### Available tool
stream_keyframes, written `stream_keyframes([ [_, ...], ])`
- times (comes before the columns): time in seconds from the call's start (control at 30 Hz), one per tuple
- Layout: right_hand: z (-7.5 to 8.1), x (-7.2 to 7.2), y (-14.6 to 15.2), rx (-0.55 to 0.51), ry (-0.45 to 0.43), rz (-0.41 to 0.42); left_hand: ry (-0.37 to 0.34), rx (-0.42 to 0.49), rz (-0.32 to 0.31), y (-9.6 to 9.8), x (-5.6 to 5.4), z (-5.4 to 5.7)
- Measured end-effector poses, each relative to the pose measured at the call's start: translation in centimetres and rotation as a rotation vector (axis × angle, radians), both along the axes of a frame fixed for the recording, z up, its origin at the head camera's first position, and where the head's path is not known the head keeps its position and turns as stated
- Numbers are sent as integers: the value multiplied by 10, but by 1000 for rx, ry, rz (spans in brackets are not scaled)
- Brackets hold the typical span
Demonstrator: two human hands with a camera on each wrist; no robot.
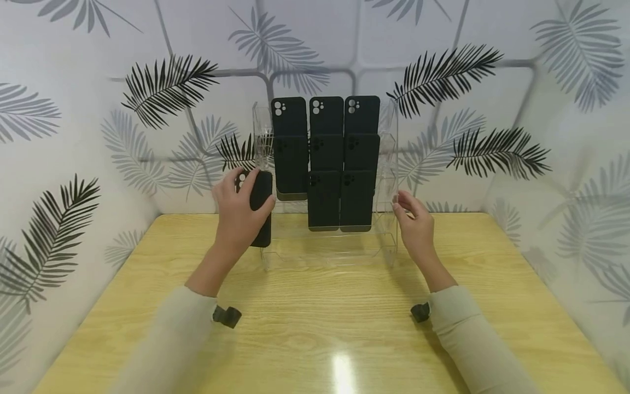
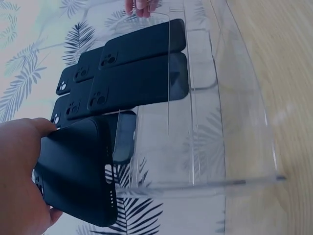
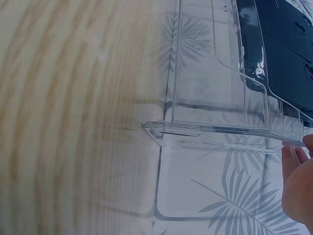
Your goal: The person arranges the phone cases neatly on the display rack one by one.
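Note:
My left hand (image 1: 237, 210) grips a black phone case (image 2: 73, 169) by its long edges, at the left end of a clear acrylic stand (image 1: 325, 262). The case has a camera cutout near its top and port holes along its lower edge. My right hand (image 1: 415, 221) pinches the stand's right side panel, its thumb and fingertips (image 3: 288, 159) at the panel's edge. Several more black phone cases (image 1: 323, 200) stand in overlapping tiers on the stand. In the left column, the lower case (image 1: 291, 167) sits above the stand's front level.
The stand is on a light wooden table (image 1: 315, 323) close to a wall with leaf patterns (image 1: 315, 33). Small black devices (image 1: 227, 316) are strapped at both wrists. A bright light reflection lies on the table's near part.

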State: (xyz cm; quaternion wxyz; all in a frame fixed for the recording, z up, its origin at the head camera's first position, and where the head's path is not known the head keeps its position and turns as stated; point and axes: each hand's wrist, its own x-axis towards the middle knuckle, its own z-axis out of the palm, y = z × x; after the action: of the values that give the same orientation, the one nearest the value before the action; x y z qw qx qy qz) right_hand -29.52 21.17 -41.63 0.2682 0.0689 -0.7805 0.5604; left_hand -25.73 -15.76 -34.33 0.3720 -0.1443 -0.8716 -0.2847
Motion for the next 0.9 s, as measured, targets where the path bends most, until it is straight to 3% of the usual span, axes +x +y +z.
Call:
stream_keyframes([
  [0.2,-1,-1,1,0,4,-1,8,43,17,23,-17,7],
  [0.53,1,0,1,11,23,-2,79,133,13,46,-40,16],
  [0.9,1,0,2,24,25,-4,105,146,78,57,-51,3],
])
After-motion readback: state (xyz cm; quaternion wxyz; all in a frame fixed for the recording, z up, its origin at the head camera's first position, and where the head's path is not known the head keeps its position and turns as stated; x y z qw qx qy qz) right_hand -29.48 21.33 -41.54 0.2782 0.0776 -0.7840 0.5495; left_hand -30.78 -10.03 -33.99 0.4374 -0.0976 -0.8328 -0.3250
